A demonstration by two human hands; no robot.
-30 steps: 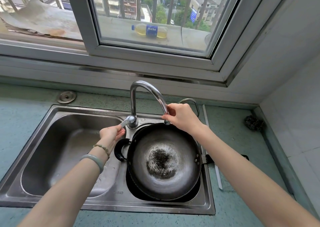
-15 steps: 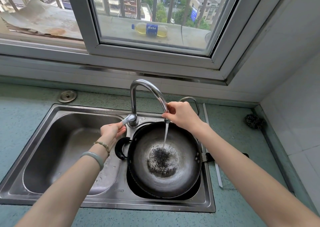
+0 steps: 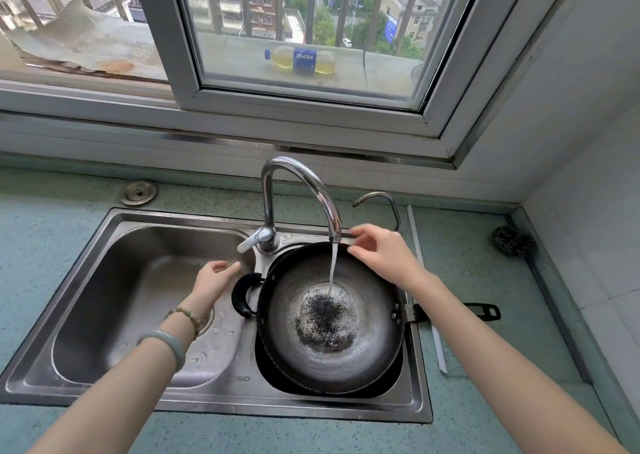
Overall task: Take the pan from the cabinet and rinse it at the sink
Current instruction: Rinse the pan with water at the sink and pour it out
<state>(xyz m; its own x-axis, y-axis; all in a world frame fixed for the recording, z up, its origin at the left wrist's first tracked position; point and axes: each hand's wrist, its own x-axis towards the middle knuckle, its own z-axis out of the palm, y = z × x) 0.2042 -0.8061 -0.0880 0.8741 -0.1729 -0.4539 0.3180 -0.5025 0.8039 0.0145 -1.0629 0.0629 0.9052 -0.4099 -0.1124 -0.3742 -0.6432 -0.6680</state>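
Water [image 3: 333,266] from the curved chrome faucet [image 3: 304,180] ran into the round dark metal pan [image 3: 367,360], sitting in the right basin of the stainless steel sink [image 3: 311,407]: rinsing looked under way. The left hand [image 3: 213,279] and right hand [image 3: 384,254] hovered loose-fingered, holding nothing. Next probably called for gripping the rim to swirl the water.
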